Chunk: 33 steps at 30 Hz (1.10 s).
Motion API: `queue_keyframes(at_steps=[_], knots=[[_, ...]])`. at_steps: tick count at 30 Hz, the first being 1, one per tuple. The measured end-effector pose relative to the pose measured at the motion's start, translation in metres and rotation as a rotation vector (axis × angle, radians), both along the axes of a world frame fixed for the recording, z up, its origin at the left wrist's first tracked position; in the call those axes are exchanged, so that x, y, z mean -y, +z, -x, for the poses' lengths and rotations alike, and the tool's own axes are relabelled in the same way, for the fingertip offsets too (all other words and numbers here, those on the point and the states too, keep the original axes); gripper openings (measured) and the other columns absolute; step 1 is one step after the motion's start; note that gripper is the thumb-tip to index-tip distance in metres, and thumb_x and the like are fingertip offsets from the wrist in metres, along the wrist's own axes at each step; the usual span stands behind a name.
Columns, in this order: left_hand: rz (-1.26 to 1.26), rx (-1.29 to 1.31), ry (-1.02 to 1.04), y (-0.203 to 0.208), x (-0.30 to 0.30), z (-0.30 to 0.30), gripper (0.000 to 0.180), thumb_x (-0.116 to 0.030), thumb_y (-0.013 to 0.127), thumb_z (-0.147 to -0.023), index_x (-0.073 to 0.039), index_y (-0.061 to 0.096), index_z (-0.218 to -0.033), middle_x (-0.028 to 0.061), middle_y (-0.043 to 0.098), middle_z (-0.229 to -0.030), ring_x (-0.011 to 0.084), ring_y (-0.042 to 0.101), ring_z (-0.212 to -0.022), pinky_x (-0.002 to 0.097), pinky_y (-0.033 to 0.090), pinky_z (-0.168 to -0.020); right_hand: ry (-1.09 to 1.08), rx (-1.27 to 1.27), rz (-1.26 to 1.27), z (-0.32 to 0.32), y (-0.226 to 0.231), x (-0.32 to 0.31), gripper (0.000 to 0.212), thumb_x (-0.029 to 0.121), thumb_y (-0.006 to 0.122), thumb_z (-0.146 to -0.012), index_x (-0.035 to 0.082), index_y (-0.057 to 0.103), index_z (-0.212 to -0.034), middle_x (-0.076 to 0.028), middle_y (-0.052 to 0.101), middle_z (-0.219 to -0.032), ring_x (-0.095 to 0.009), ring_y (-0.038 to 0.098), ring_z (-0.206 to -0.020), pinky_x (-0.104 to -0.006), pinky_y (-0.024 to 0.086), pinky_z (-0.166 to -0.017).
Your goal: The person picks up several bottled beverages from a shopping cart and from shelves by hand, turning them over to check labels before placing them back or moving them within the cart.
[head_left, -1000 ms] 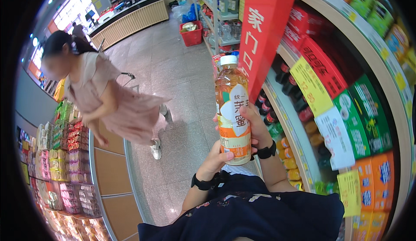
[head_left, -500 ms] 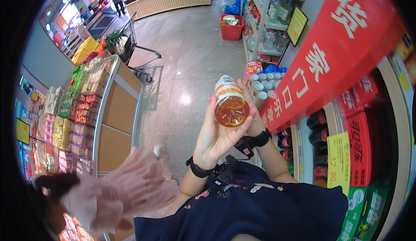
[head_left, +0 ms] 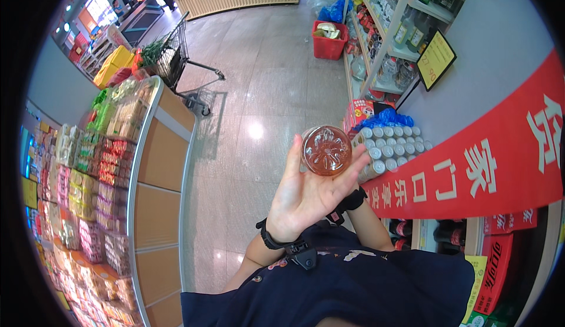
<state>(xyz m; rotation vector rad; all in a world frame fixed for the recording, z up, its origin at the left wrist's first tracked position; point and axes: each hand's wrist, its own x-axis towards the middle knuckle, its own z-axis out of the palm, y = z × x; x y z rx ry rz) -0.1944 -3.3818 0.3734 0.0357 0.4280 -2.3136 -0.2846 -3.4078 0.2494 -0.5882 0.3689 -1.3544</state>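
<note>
Fingers of the left hand (head_left: 303,194) cradle a bottle (head_left: 325,150) tipped base-up over the aisle floor (head_left: 259,91); the right hand is hidden behind it, grip unclear. Such a loose hold risks a drop.

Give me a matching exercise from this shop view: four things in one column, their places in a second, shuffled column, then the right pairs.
Things:
1. amber drink bottle
2. shopping cart
3. red basket
4. pack of capped bottles

Places:
A. on the floor at the foot of the far shelving
B. held up in the left hand, base toward the camera
C. at the far end of the curved snack counter
D. on the floor below the red banner, behind the raised bottle

Pairs: 1-B, 2-C, 3-A, 4-D
</note>
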Motion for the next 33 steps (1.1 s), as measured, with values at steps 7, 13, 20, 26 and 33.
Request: queue_keyframes(at_steps=[7,13,20,26,33], knots=[[0.232,0.104,-0.32,-0.016,0.106,-0.065,0.091,-0.072,0.027,-0.066,-0.002,0.022,-0.123,0.024,0.03,-0.122,0.0466,0.031,-0.107,0.0493,0.035,-0.083,0.252,0.226,-0.348,-0.015,0.016,0.139,0.031,0.033,0.046,-0.08,0.006,0.048,-0.095,-0.006,0.054,-0.087,-0.015,0.053,-0.081,-0.0288,0.042,-0.074],[0.507,0.236,-0.378,-0.035,0.181,-0.104,0.081,-0.06,0.031,-0.073,0.004,0.02,-0.122,0.0271,0.038,-0.113,0.0386,0.045,-0.098,0.0397,0.046,-0.071,-0.074,0.142,-0.155,-0.038,0.028,0.232,0.037,0.033,0.043,-0.081,0.005,0.043,-0.106,-0.012,0.055,-0.087,-0.022,0.056,-0.076,-0.0339,0.049,-0.061],[0.786,1.094,-0.175,-0.05,0.235,-0.126,0.054,-0.014,0.061,-0.069,0.004,0.034,-0.113,0.0152,0.048,-0.106,0.0209,0.05,-0.095,0.0307,0.041,-0.08,-0.239,-0.302,0.057,-0.058,0.051,0.281,0.038,0.027,0.048,-0.081,0.003,0.04,-0.109,-0.006,0.051,-0.095,-0.012,0.05,-0.085,-0.0241,0.041,-0.074],[0.849,1.015,-0.033,-0.058,0.279,-0.121,0.042,-0.017,0.054,-0.077,0.004,0.038,-0.111,0.01,0.05,-0.103,0.0126,0.049,-0.092,0.0254,0.04,-0.078,-0.035,-0.158,0.033,-0.07,0.059,0.326,0.06,0.053,0.03,-0.079,0.002,0.039,-0.109,-0.016,0.053,-0.083,-0.014,0.055,-0.063,-0.022,0.047,-0.052],[0.814,1.141,0.041,-0.048,0.361,-0.098,0.04,-0.023,0.038,-0.086,0.004,0.035,-0.116,0.0106,0.049,-0.105,0.0117,0.048,-0.094,0.0224,0.039,-0.079,0.101,0.119,0.085,-0.057,0.047,0.421,0.053,0.049,0.025,-0.08,0.003,0.046,-0.096,-0.014,0.056,-0.08,-0.012,0.056,-0.058,-0.0229,0.047,-0.049]])
